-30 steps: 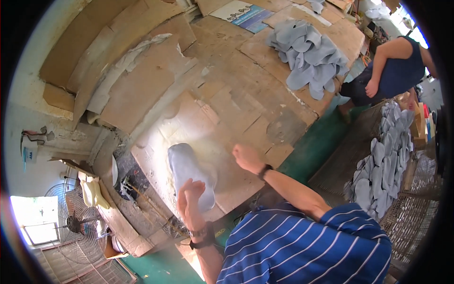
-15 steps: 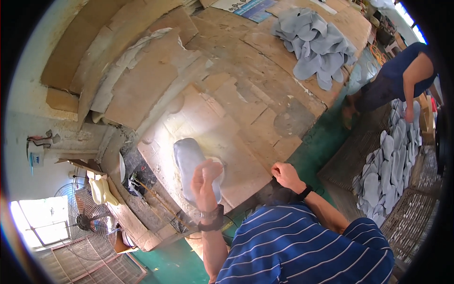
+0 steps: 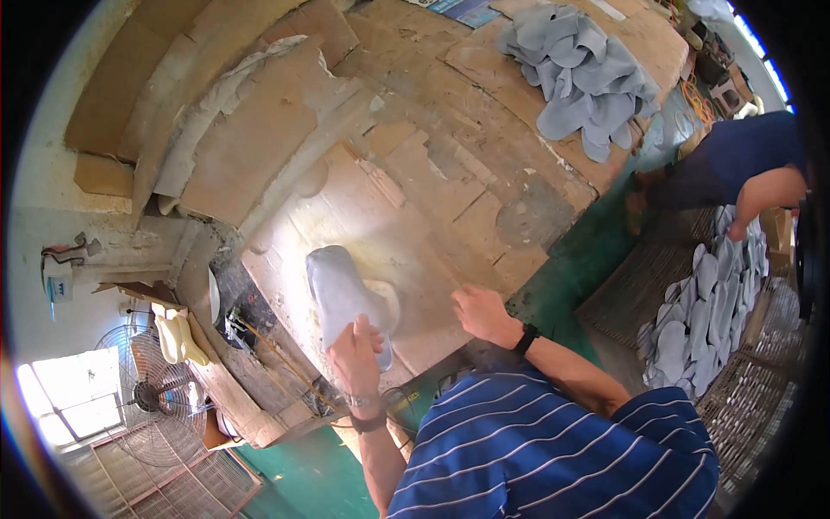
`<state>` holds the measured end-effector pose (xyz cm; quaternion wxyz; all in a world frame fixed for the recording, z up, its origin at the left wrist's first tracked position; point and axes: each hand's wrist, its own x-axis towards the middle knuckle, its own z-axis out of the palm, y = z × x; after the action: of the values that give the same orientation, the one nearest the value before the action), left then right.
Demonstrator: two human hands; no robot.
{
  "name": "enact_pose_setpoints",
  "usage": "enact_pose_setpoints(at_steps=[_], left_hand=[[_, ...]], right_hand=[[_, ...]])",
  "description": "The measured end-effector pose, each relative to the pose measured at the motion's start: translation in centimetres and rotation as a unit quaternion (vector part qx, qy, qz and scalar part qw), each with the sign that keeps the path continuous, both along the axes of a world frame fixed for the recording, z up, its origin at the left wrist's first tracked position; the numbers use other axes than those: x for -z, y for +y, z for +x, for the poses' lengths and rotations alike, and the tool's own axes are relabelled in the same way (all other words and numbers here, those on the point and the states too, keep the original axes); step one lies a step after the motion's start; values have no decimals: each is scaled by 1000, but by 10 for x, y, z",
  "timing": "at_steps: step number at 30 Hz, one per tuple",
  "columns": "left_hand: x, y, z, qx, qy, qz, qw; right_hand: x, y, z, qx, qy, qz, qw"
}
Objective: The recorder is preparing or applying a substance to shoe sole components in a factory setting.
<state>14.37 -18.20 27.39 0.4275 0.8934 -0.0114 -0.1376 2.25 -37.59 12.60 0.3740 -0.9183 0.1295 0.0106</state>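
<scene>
A grey insole (image 3: pixel 335 277) lies on a dusty cardboard-topped board in front of me, its long side running away from me. My left hand (image 3: pixel 355 353) is over its near end, fingers curled in; whether they grip the insole or something small is hidden. A pale rounded piece (image 3: pixel 382 304) shows beside the insole, partly covered by it. To the right, above the board's near edge (image 3: pixel 424 368), my right hand (image 3: pixel 484 313) has its fingers curled together, apart from the insole. Anything inside those fingers is too small to make out.
A heap of grey insoles (image 3: pixel 584 78) lies at the table's far right. More insoles (image 3: pixel 705 311) cover a woven rack on the right, where a co-worker's hand (image 3: pixel 741 227) reaches in. A wire-caged fan (image 3: pixel 149 396) and yellowish foot-shaped pieces (image 3: pixel 180 339) are at left.
My right hand has moved left, in over the board. My left hand has shifted slightly left and nearer the insole's near end. The co-worker has bent lower over the rack.
</scene>
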Motion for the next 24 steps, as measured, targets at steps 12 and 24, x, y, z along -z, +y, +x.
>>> enact_pose_setpoints(at_steps=[12,24], left_hand=[[-7,51,-45,-59,-9,124,991],[7,94,-85,-102,-11,93,990]], right_hand=[[5,0,13,-78,-38,-23,996],[-46,51,44,-179,-72,47,980]])
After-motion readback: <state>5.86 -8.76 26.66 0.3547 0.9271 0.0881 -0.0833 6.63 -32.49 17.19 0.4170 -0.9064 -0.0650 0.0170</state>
